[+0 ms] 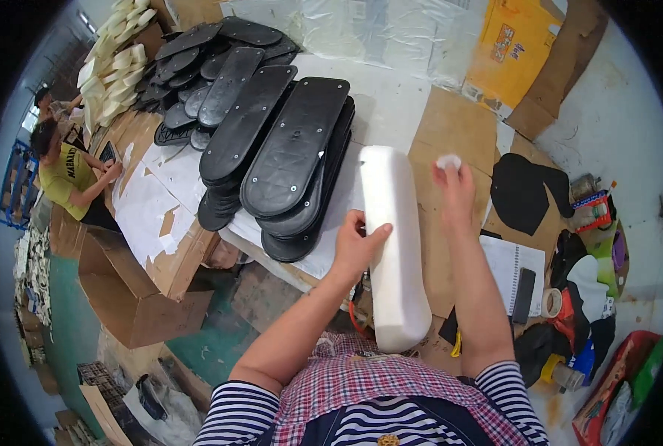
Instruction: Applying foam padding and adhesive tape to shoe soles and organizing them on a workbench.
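— What have I got in hand right now?

— My left hand is wrapped around the side of the long white foam pad, thumb on top, fingers curled under its edge. The pad lies lengthwise on the cardboard-covered table, its near end hanging over the edge toward my body.

— And the other one?

— My right hand is raised just beside the pad's far end, fingertips pinching a small white wad. I can't tell whether it's cloth or foam.

— So which step do you make it?

— I'd judge I'm steadying the pad while about to work its surface with that wad, a wipe or a dab. The wad isn't touching the pad yet.

— What does the next move need?

— A firm left grip so the overhanging pad doesn't tip, and bringing the wad down onto the top face. The stack of black soles sits just left of the pad, so I'd keep my strokes clear of it.
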Tool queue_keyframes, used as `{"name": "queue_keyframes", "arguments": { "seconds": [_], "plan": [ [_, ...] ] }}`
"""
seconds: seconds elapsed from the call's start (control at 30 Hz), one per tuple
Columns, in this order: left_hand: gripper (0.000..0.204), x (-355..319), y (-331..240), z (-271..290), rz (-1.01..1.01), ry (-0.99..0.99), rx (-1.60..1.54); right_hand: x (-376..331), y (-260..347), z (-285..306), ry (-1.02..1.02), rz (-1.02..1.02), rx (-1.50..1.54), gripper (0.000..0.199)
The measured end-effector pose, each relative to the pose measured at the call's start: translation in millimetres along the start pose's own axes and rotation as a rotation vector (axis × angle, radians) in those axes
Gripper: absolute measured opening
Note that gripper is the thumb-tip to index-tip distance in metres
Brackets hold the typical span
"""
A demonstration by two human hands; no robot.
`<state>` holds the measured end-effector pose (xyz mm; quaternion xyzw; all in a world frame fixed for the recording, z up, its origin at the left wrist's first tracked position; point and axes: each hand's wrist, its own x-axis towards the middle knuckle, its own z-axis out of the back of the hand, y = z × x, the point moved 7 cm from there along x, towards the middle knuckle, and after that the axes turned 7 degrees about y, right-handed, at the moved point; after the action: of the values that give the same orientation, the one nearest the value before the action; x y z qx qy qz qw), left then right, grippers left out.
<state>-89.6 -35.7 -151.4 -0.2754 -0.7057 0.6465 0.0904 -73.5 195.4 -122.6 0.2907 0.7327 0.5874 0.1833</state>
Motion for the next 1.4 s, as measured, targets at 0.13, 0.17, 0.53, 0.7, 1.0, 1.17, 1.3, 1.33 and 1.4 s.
{"name": "queue_keyframes", "arguments": {
  "seconds": [0.13,0.17,0.53,0.7,1.0,1.17,1.3,1.33,1.4],
  "plan": [
    [0.035,8,-6,-23,-0.081,0.079,0.149,53,0,-51,0.229,-0.025,-0.246,0.015],
    [0.030,12,-6,-20,-0.012,0.120,0.202,58,-12,-59,0.322,-0.099,-0.322,0.013],
    [0.015,132,-81,118,-0.416,-0.222,0.954,45,-35,-65,0.288,-0.178,-0.056,0.012],
    [0.010,148,-72,102,-0.384,-0.248,1.233,45,-35,-59,0.251,-0.175,0.017,0.012],
    [0.008,129,-77,93,-0.255,-0.171,0.742,43,-28,-46,0.251,-0.195,0.027,0.012],
    [0.005,78,-85,58,-0.089,0.120,-0.068,32,-4,-43,0.207,-0.166,0.111,0.013],
    [0.006,59,-99,23,0.022,0.253,-0.195,27,3,-38,0.226,-0.119,0.175,0.013],
    [0.006,56,-101,16,0.061,0.301,-0.207,24,10,-40,0.238,-0.109,0.165,0.013],
    [0.007,57,-112,6,0.064,0.347,-0.152,17,23,-43,0.251,-0.096,0.155,0.014]
  ]
}}
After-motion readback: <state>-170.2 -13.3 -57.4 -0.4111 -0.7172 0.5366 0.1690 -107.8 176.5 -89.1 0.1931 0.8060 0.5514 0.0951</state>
